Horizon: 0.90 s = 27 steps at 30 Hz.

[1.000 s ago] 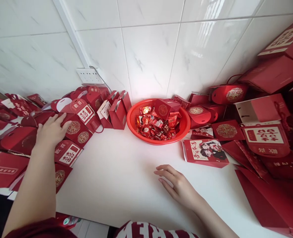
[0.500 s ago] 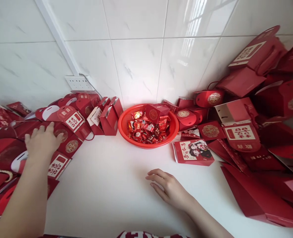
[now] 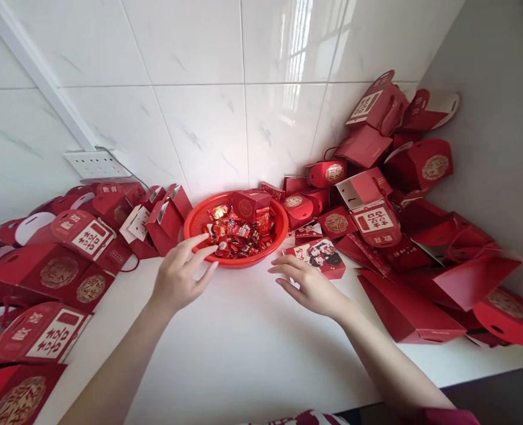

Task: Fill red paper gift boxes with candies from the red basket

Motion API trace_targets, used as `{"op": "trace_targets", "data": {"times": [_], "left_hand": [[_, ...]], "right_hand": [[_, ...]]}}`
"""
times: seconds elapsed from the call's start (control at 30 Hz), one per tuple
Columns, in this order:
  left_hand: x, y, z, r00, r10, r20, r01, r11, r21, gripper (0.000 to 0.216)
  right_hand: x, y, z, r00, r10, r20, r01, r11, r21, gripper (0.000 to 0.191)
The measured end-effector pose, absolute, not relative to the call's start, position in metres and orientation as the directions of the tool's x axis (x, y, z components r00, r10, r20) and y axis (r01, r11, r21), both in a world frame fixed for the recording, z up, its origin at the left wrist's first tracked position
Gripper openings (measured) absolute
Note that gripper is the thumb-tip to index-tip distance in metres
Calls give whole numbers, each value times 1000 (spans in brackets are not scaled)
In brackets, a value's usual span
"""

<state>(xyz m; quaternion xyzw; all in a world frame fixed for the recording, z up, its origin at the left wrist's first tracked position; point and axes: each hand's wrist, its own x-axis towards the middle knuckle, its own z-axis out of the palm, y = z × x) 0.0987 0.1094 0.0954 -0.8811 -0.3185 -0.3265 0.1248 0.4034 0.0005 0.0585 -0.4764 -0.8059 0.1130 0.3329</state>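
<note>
Toward the back of the white table stands a round red plastic basket with many wrapped candies inside. A small dark-red box rests on top of the candies. My left hand is at the basket's front left rim, fingers apart and holding nothing. On the other side, my right hand hovers over the table, its fingers loosely spread and nothing in them. Just behind my right hand lies a red box with a printed picture, partly covered by that hand.
Red gift boxes crowd the left side of the table. A taller heap of red boxes fills the right, up against the grey wall. Two upright red boxes stand left of the basket. A white power socket sits on the tiled wall.
My left hand has left the boxes on the left and moved right to the basket, empty. My right hand has shifted up toward the picture box. The view has turned right.
</note>
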Motion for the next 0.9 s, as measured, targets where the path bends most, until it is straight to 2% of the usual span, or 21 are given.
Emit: {"op": "trace_targets", "data": {"times": [0.07, 0.13, 0.2, 0.23, 0.27, 0.33, 0.4, 0.57, 0.67, 0.8, 0.9], "left_hand": [[134, 124, 101, 529, 585, 615, 634, -754, 173, 40], [169, 153, 108, 495, 708, 505, 643, -688, 335, 57], [202, 188, 111, 376, 878, 297, 734, -478, 483, 77], [217, 206, 111, 282, 947, 152, 785, -319, 531, 91], [230, 223, 109, 245, 965, 93, 801, -256, 541, 103], [250, 249, 103, 213, 977, 29, 812, -193, 551, 124], [262, 265, 95, 222, 975, 16, 803, -192, 564, 134], [264, 280, 82, 230, 973, 19, 751, -190, 632, 134], [261, 282, 84, 225, 974, 18, 710, -176, 682, 125], [257, 282, 98, 264, 959, 99, 628, -249, 737, 105], [246, 269, 116, 300, 936, 184, 555, -328, 764, 98]], "right_hand": [[399, 2, 75, -383, 823, 420, 686, 558, -468, 24], [389, 3, 95, -446, 798, 405, 665, 598, -447, 23], [377, 2, 115, -485, 767, 419, 632, 639, -438, 22], [371, 2, 123, -499, 748, 438, 606, 662, -440, 23], [366, 1, 129, -514, 728, 454, 577, 685, -444, 23], [360, -1, 137, -554, 695, 458, 529, 719, -451, 24], [361, 0, 138, -592, 690, 415, 522, 721, -455, 23], [371, 6, 134, -528, 764, 371, 617, 645, -450, 21], [374, 9, 134, -518, 772, 367, 624, 635, -455, 20], [382, 12, 135, -498, 791, 355, 649, 612, -453, 15], [393, 13, 138, -438, 816, 378, 686, 575, -446, 16]]}}
